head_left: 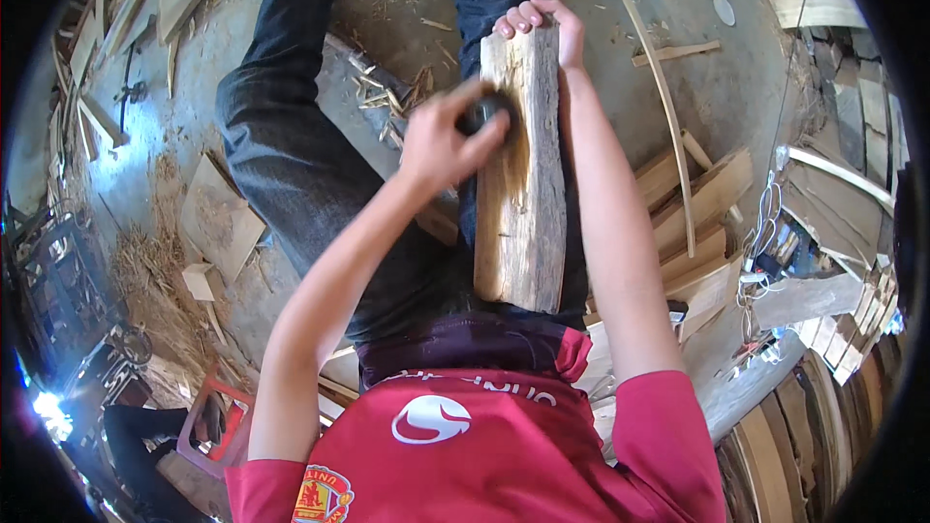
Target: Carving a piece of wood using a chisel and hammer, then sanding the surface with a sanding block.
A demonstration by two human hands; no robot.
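Note:
A rough wooden plank [515, 232] rests lengthwise along my right thigh, its near end by my waist. One long side is grey and weathered; the upper face is yellowish bare wood. My right hand [554, 31] is closed over the plank's far end, fingers hooked across the top edge. Against the plank's left half, my left hand [448, 138] grips a dark rounded object [489, 116] between thumb and fingers. Motion blurs this hand, and the object's kind cannot be made out.
A long thin curved strip [651, 68] stands right of my arm. Cut boards [712, 199] are stacked at the right, with white cables [765, 218] beyond. Wood chips [383, 97] lie between my legs. A square board [221, 218] and a red plastic chair [215, 421] are on the left.

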